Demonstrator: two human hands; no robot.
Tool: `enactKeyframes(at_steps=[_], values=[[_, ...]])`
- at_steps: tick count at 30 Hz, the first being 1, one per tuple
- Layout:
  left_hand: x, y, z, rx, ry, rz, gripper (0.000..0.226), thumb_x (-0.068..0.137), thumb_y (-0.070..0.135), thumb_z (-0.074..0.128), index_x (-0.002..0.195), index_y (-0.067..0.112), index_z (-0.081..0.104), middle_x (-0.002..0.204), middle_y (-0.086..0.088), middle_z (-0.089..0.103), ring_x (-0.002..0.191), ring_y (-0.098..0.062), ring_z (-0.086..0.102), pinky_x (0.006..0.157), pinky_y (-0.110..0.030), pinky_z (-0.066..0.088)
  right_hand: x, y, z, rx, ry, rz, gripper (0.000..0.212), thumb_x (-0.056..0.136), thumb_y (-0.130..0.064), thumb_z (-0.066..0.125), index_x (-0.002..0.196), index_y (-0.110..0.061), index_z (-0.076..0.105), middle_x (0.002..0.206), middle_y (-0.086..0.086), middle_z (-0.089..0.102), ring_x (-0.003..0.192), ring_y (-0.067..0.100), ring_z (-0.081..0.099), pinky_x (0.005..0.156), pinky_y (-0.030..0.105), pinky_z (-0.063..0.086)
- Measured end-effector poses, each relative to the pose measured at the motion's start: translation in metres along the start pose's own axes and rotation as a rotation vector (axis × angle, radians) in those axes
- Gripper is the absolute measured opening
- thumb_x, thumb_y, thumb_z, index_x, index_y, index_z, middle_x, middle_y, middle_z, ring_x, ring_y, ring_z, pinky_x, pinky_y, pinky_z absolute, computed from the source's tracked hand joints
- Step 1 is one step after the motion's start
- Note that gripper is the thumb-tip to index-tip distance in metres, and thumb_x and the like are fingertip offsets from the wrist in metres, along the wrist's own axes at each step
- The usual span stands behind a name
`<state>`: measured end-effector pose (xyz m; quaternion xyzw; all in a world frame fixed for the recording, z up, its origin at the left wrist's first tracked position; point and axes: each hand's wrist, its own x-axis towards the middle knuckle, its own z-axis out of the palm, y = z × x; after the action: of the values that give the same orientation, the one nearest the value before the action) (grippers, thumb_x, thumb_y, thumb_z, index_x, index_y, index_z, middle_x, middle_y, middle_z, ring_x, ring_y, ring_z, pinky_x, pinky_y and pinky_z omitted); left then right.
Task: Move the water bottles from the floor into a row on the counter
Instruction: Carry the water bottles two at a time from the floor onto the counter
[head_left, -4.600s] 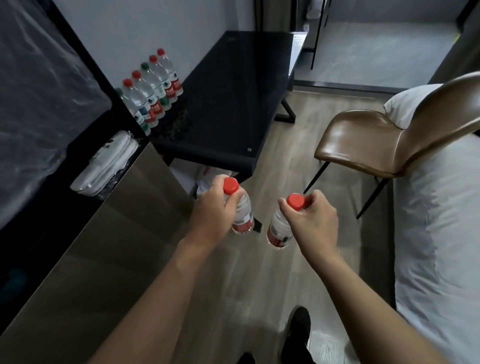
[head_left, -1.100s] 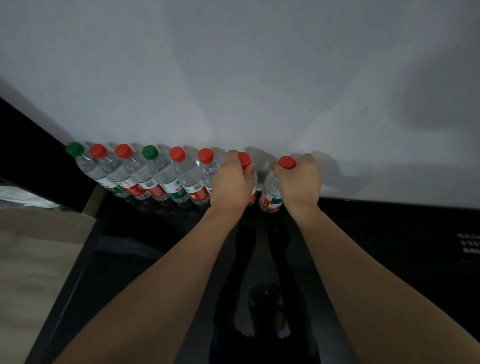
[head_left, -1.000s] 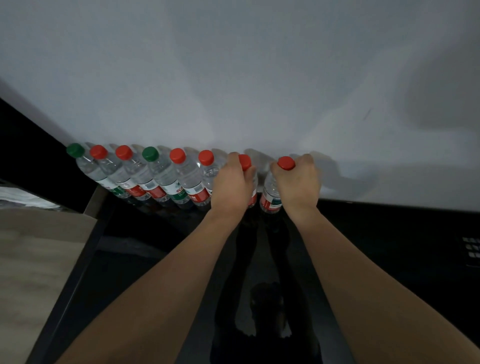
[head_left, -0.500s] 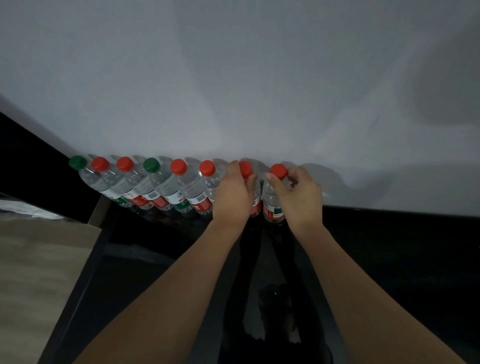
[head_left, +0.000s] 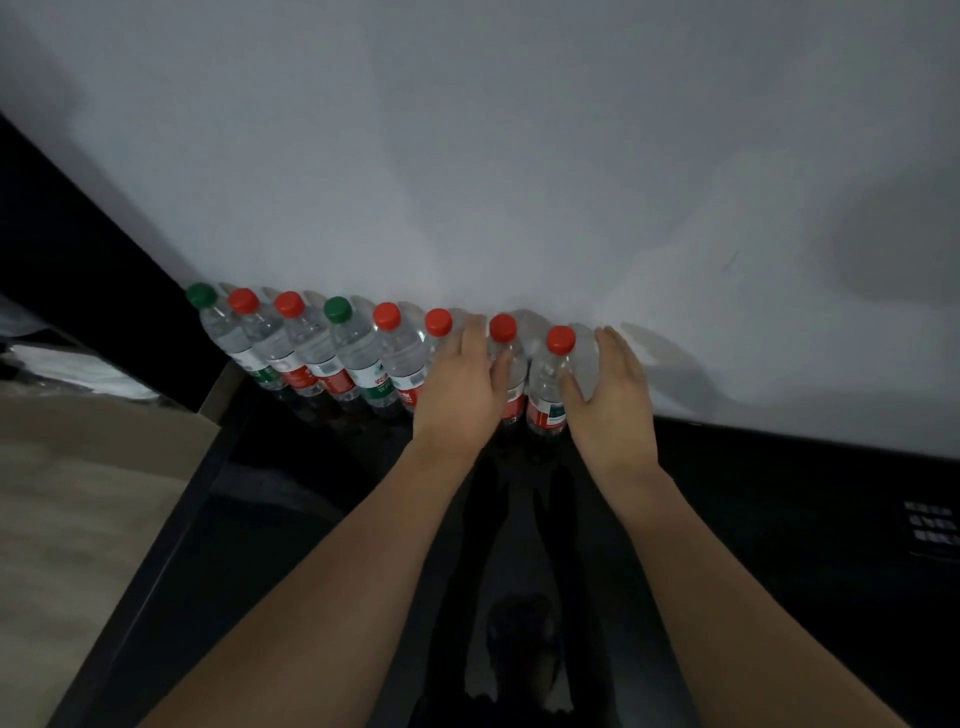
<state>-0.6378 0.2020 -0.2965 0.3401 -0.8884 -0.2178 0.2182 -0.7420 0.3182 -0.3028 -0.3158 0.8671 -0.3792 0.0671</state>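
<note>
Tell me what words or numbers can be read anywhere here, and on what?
None can be read.
Bottle labels: red and green bands with white marks, too blurred.
Pale lines of print on the black counter, far right: too small and dim.

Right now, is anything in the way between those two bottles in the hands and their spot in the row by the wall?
Nothing visible is. Both bottles already stand on the black counter at the row's right end. The left hand holds the seventh bottle; the right hand cups the eighth bottle, against the wall.
</note>
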Motion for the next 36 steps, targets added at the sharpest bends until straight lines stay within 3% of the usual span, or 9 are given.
enactKeyframes(at_steps=[4,7,14,28,36], values=[[-0.037,-0.018,-0.019,0.091,-0.003,-0.012,0.038,0.1,0.022,0.044,0.135,0.008,0.046,0.136,-0.011,0.051,0.127,-0.026,0.047,0.097,-0.043,0.048,-0.025,-0.013,0.004,-0.11,-0.021,-0.161,0.067,0.091,-0.024,0.062,0.149,-0.013,0.03,0.155,0.005,0.029,0.144,0.017,0.023,0.117,0.035,0.021],[-0.055,-0.036,-0.04,0.156,-0.001,-0.039,0.042,0.101,0.023,0.043,0.139,0.008,0.044,0.144,-0.01,0.045,0.136,-0.025,0.038,0.106,-0.041,0.041,-0.047,-0.031,0.015,-0.139,-0.065,-0.203,0.067,0.091,-0.026,0.062,0.148,-0.014,0.031,0.155,0.005,0.031,0.144,0.018,0.025,0.115,0.033,0.019],[-0.101,-0.087,-0.113,0.237,0.155,-0.063,0.04,0.098,0.022,0.054,0.131,0.0,0.054,0.136,-0.018,0.054,0.132,-0.033,0.045,0.108,-0.043,0.04,-0.097,-0.093,0.048,-0.165,-0.161,-0.323,0.061,0.093,-0.027,0.059,0.147,-0.014,0.034,0.152,0.005,0.035,0.143,0.016,0.026,0.115,0.03,0.018],[-0.255,-0.27,-0.301,0.323,0.344,-0.372,0.042,0.1,0.024,0.047,0.133,-0.002,0.049,0.137,-0.02,0.051,0.132,-0.034,0.042,0.113,-0.041,0.033,-0.231,-0.296,0.18,-0.069,-0.419,-0.611,0.058,0.096,-0.026,0.055,0.148,-0.009,0.034,0.154,0.004,0.031,0.144,0.015,0.021,0.116,0.023,0.012],[-0.377,-0.37,-0.412,0.318,0.49,-0.587,0.043,0.1,0.024,0.047,0.133,-0.003,0.047,0.137,-0.02,0.051,0.129,-0.034,0.045,0.111,-0.043,0.035,-0.342,-0.422,0.264,0.012,-0.599,-0.763,0.058,0.096,-0.028,0.053,0.149,-0.017,0.031,0.156,-0.001,0.025,0.142,0.017,0.024,0.114,0.033,0.026]])
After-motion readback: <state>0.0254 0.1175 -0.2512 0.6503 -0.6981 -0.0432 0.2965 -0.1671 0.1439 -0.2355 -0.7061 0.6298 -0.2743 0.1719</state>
